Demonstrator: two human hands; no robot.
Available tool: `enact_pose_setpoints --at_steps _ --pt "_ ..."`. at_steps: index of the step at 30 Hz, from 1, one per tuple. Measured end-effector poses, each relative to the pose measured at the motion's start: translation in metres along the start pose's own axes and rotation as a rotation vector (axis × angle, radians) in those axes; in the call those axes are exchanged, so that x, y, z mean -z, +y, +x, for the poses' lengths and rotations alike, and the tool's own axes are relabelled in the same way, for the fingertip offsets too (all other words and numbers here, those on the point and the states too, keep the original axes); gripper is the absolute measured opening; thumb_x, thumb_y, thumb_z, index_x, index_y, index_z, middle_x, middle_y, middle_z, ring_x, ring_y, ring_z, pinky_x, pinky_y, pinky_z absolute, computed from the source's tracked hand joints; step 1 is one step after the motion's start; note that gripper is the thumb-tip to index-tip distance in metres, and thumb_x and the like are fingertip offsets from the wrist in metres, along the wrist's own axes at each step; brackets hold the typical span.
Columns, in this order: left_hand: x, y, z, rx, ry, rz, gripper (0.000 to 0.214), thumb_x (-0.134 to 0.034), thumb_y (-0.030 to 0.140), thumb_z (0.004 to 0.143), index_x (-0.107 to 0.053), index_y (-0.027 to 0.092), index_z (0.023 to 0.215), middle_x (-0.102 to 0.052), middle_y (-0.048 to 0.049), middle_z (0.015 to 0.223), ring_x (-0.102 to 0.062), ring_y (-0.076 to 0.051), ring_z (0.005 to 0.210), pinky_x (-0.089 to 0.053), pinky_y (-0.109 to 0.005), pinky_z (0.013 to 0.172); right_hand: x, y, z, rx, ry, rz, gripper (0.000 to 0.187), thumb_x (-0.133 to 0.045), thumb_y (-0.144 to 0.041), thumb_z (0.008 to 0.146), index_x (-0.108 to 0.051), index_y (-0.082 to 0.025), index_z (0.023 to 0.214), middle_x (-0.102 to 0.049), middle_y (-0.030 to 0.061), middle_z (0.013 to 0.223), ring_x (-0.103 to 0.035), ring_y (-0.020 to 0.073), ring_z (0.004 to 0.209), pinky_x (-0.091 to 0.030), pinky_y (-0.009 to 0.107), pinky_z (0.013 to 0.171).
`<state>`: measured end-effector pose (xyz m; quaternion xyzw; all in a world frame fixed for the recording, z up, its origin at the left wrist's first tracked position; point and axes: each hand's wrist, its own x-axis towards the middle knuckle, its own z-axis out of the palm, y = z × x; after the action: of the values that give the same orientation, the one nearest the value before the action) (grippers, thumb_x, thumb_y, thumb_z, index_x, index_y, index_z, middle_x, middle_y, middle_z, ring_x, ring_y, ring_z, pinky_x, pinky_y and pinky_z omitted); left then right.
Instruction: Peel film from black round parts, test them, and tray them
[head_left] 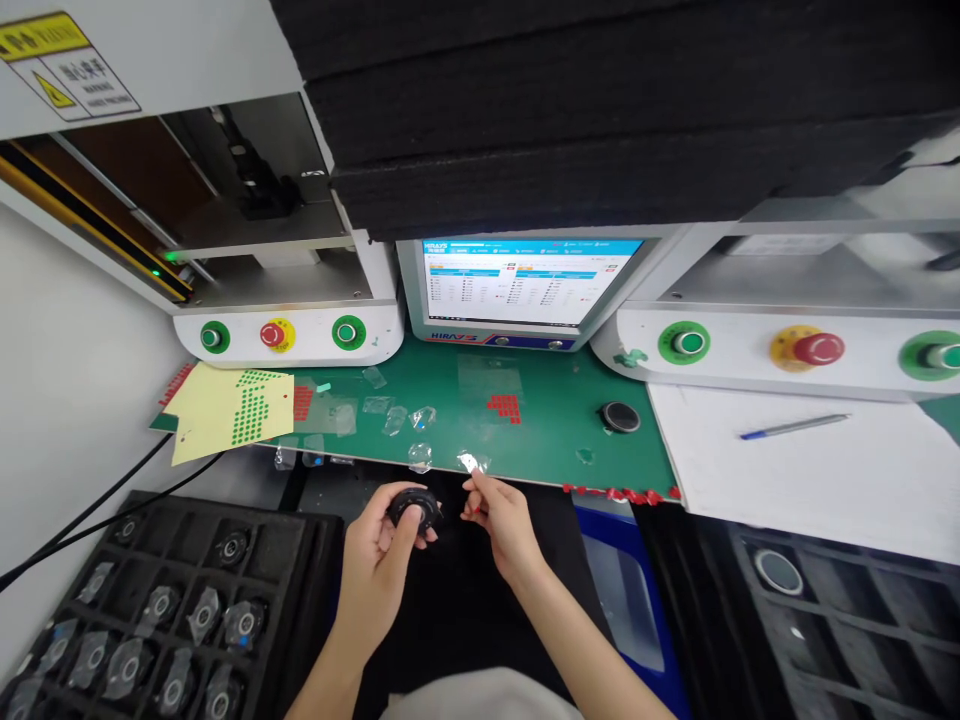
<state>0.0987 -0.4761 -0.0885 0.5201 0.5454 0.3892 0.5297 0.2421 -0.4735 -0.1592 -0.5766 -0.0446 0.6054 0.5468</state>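
Observation:
My left hand (pixel 382 540) is wrapped round a black round part (pixel 412 508), with the thumb pressed on its face. To the right, my right hand (pixel 501 515) is closed in a pinch at the bench's front edge. Its fingertips are on a small clear plastic film (pixel 472 461) with a bright white glare. A tiny red spot shows by the curled fingers. More loose pieces of clear film (pixel 420 457) lie on the green mat (pixel 405 380) just beyond my hands.
A black tray (pixel 315 560) at left holds several film-covered round parts. Another compartment tray (pixel 832 580) stands at right. Beyond the mat are a screen (pixel 510 285) and machines with push buttons (pixel 271 335). Paper with a pen (pixel 795 427), a round part (pixel 621 417) and yellow sticker sheets (pixel 206 400) lie about.

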Motion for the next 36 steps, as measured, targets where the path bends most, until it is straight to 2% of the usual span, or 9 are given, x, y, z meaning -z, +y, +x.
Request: enact_pose_setpoints --at_steps 5,9,13,18,26,33,36 --pt "-0.006 -0.002 0.0 0.134 -0.067 -0.198 0.032 -0.068 0.048 0.086 -0.057 0.019 0.093 -0.075 -0.0051 0.085 -0.073 -0.019 0.076 -0.059 -0.031 0.077 0.0 -0.014 -0.025 0.081 -0.046 0.003 0.057 -0.083 -0.068 0.046 -0.065 -0.015 0.056 -0.044 -0.0057 0.042 -0.046 0.0082 0.044 -0.044 0.023 0.051" --pt "-0.009 -0.003 -0.001 0.17 -0.103 -0.22 0.034 -0.065 0.051 0.087 -0.054 0.019 0.092 -0.076 -0.0073 0.09 -0.068 -0.014 0.065 -0.056 -0.025 0.065 0.011 -0.024 -0.035 0.14 -0.051 -0.059 0.057 -0.084 -0.069 0.048 -0.065 -0.015 0.053 -0.049 -0.0034 0.042 -0.049 0.0079 0.046 -0.044 0.02 0.052" --pt "-0.011 0.0 0.002 0.113 -0.091 -0.146 0.035 -0.063 0.051 0.089 -0.06 0.016 0.094 -0.076 -0.0091 0.089 -0.052 -0.007 0.052 -0.045 -0.017 0.05 0.019 -0.021 -0.021 0.056 -0.04 -0.103 0.061 -0.086 -0.07 0.041 -0.065 -0.014 0.054 -0.05 -0.0034 0.04 -0.047 0.0078 0.041 -0.047 0.021 0.046" --pt "-0.009 -0.003 0.004 0.109 -0.088 -0.135 0.034 -0.064 0.048 0.088 -0.063 0.016 0.095 -0.076 -0.0085 0.087 -0.053 -0.008 0.053 -0.046 -0.019 0.052 0.013 -0.009 -0.007 -0.099 -0.05 -0.078 0.067 -0.085 -0.071 0.039 -0.068 -0.011 0.064 -0.044 -0.0051 0.037 -0.043 0.0086 0.038 -0.052 0.026 0.04" --pt "-0.004 -0.01 0.003 0.131 -0.079 -0.132 0.034 -0.066 0.049 0.086 -0.064 0.016 0.096 -0.074 -0.0064 0.08 -0.056 -0.011 0.052 -0.048 -0.022 0.052 -0.001 -0.009 -0.004 -0.099 -0.041 -0.006 0.065 -0.085 -0.067 0.04 -0.066 -0.013 0.069 -0.044 -0.0076 0.039 -0.044 0.0073 0.042 -0.052 0.02 0.04" --pt "-0.01 0.008 0.002 0.169 -0.008 -0.162 0.034 -0.071 0.045 0.08 -0.065 0.015 0.095 -0.073 -0.0059 0.078 -0.057 -0.012 0.054 -0.049 -0.025 0.055 0.016 -0.019 -0.019 -0.073 -0.105 -0.031 0.057 -0.086 -0.062 0.043 -0.064 -0.014 0.065 -0.051 -0.0053 0.048 -0.048 0.0077 0.045 -0.05 0.02 0.039" --pt "-0.017 0.01 0.002 0.162 -0.032 -0.16 0.033 -0.071 0.044 0.08 -0.064 0.015 0.095 -0.072 -0.0054 0.077 -0.057 -0.012 0.054 -0.049 -0.025 0.055 0.024 -0.022 -0.021 -0.058 -0.106 -0.047 0.053 -0.087 -0.058 0.046 -0.067 -0.013 0.066 -0.052 -0.0044 0.047 -0.048 0.0075 0.045 -0.046 0.016 0.037"
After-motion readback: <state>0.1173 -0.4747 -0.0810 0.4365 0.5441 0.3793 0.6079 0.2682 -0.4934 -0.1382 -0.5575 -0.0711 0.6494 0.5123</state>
